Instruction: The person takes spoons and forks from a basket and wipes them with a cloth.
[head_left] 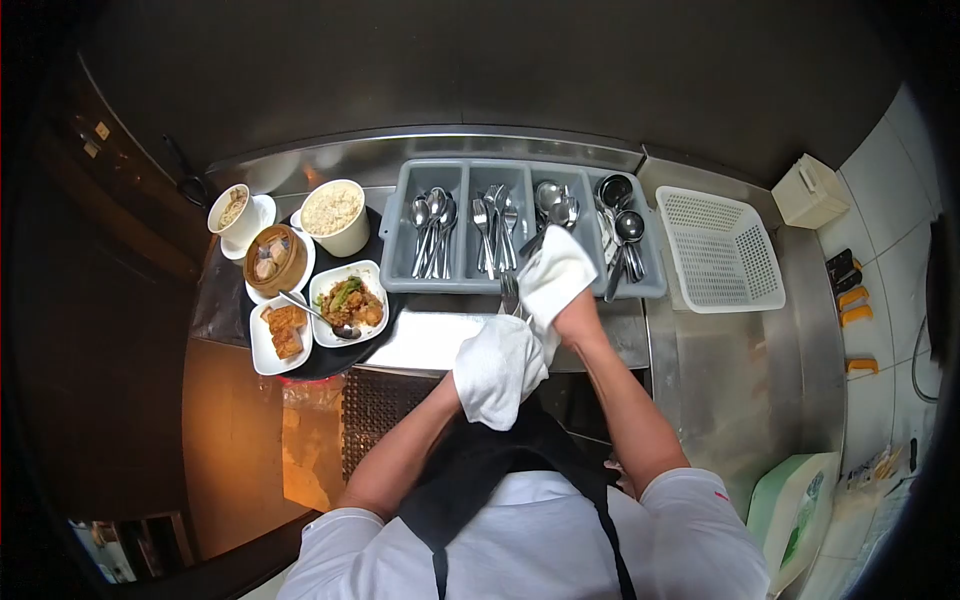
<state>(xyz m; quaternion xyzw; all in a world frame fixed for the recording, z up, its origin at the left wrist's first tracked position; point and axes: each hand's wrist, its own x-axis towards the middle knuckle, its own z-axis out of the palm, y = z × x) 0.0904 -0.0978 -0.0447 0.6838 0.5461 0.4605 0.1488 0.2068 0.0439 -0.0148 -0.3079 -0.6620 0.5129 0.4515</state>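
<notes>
A white cloth (pixel 500 368) wraps my left hand (pixel 455 392), hiding its fingers. Fork tines (pixel 510 290) stick up from the top of this bundle, their handles covered by the cloth. My right hand (pixel 574 312) is closed in another white part of the cloth (pixel 558 275), just right of the tines and higher. Right behind my hands is a grey cutlery tray (pixel 430 285) with compartments. In it lie spoons (pixel 433 230), forks (pixel 495 225), round soup spoons (pixel 555 203) and ladles (pixel 628 226).
At the left, a dark round tray (pixel 375 235) carries a rice tub (pixel 335 215), a bamboo steamer (pixel 275 258) and white dishes of food (pixel 348 303). A white perforated basket (pixel 720 250) stands right of the cutlery tray. Orange-handled tools (pixel 854 298) hang on the tiled wall.
</notes>
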